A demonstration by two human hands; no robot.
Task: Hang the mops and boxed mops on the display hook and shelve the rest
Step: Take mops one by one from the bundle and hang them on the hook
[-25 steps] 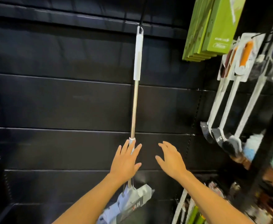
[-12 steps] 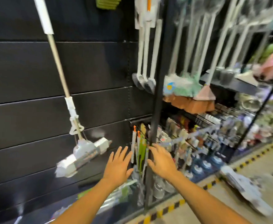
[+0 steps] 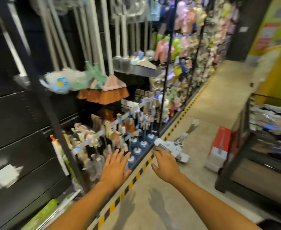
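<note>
A white sponge mop (image 3: 174, 147) lies on the concrete floor beside the shelf's yellow-black edge, its pole running away toward the aisle. A red and white box (image 3: 218, 149) stands on the floor to its right. My right hand (image 3: 165, 162) hovers just in front of the mop's head with fingers spread, holding nothing. My left hand (image 3: 117, 168) is stretched out open near the low shelf goods. The white head of the hung mop (image 3: 1, 179) shows blurred at the far left. A green boxed item (image 3: 41, 214) lies low on the left shelf.
Brooms (image 3: 106, 92) and mops hang in rows on the black rack (image 3: 41, 103). Small brushes and bottles crowd the low shelf. A dark cart (image 3: 246, 146) with packed goods stands at the right. The aisle floor (image 3: 207, 100) runs ahead between them.
The view swung right from the hung mop on the black wall to the aisle floor. Both hands left the hung mop and now reach out over the floor toward the lying mop.
</note>
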